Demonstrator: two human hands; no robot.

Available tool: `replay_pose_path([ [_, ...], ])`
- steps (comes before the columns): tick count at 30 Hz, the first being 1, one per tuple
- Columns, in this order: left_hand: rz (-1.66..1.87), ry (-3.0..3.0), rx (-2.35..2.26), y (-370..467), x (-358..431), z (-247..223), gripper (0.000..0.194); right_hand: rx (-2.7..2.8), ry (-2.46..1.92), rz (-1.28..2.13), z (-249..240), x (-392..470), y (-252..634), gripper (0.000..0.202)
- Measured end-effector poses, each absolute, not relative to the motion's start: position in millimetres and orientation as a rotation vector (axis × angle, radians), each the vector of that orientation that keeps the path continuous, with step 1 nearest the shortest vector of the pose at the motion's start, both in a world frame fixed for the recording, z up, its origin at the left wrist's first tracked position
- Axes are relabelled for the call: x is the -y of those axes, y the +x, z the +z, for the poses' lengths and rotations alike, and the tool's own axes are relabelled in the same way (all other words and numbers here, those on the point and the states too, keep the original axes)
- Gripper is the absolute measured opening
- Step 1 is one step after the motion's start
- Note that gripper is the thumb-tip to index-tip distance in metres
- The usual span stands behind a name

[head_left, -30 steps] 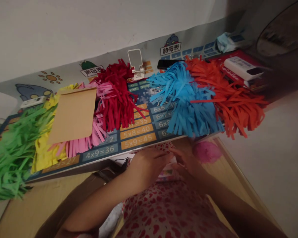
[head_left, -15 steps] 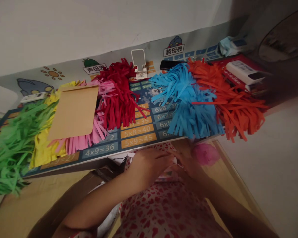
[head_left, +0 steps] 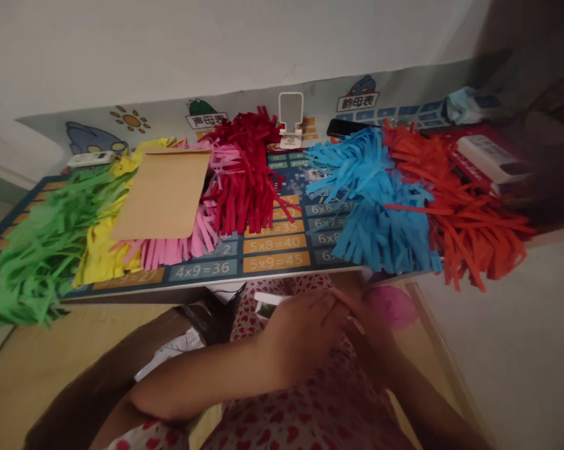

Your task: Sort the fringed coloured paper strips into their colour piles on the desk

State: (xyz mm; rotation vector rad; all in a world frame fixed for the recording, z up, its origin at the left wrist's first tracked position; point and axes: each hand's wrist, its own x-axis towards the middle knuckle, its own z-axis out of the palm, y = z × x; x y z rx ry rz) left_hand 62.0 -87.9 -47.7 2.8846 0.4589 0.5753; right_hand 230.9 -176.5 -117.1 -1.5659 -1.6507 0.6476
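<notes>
White-edged item point(head_left: 269, 299) observed over the lap point(head_left: 247, 320), at ten o'clock from the left hand point(head_left: 305, 334), which overlaps the right hand point(head_left: 358, 319); whether the hands are closed on it cannot be told, and a slack hold could let it slip off.

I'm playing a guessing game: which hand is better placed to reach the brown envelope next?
Probably the left hand: the brown envelope lies off to that side, and the right hand is farther from it.
</notes>
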Motion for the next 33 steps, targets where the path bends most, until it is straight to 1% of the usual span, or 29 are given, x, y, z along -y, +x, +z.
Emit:
replay_pose_path([
  [3,0.460,2.793,-0.572,65.6,93.1,-43.4,0.020,1.777,-1.524,0.386,-119.1,176.9,234.3,0.039],
  [5,0.496,2.789,-0.655,59.9,92.3,-43.1,0.021,1.801,-1.493,0.245,-118.9,175.6,237.0,0.035],
  [7,0.642,2.731,-0.781,44.4,87.2,-46.5,0.022,1.781,-1.483,0.172,-117.6,174.1,239.0,0.032],
  [9,0.851,2.566,-0.918,22.5,78.9,-54.1,0.030,1.770,-1.470,0.173,-115.7,172.7,240.6,0.028],
  [12,1.125,2.224,-0.919,-6.2,65.2,-72.6,0.047,1.750,-1.454,0.206,-112.6,169.7,242.8,0.023],
  [13,1.166,2.113,-0.873,-11.6,62.0,-79.4,0.048,1.747,-1.456,0.213,-111.5,168.3,243.6,0.023],
  [14,1.184,2.019,-0.820,-14.7,59.9,-85.8,0.045,1.752,-1.458,0.214,-110.5,166.8,244.4,0.023],
  [16,1.178,1.892,-0.746,-15.4,59.1,-96.0,0.033,1.796,-1.470,0.225,-108.4,164.2,245.4,0.024],
  [18,1.183,1.801,-0.763,-12.6,61.0,-101.7,0.024,1.812,-1.502,0.230,-107.1,162.8,245.9,0.026],
  [22,1.209,1.628,-0.745,-6.5,67.5,-106.2,0.029,1.797,-1.536,0.206,-110.0,163.7,248.3,0.025],
  [25,1.229,1.339,-0.762,-1.8,73.3,-108.2,0.032,1.867,-1.524,0.207,-115.3,164.8,252.4,0.024],
  [27,1.221,1.201,-0.839,0.9,76.6,-108.7,0.027,1.863,-1.541,0.219,-117.8,164.7,254.4,0.024],
  [29,1.203,1.190,-0.881,1.7,78.8,-109.0,0.020,1.848,-1.565,0.243,-118.9,164.2,254.9,0.025],
  [33,1.168,1.267,-0.765,-2.7,80.1,-110.4,0.014,1.828,-1.610,0.308,-117.0,163.3,250.4,0.029],
])
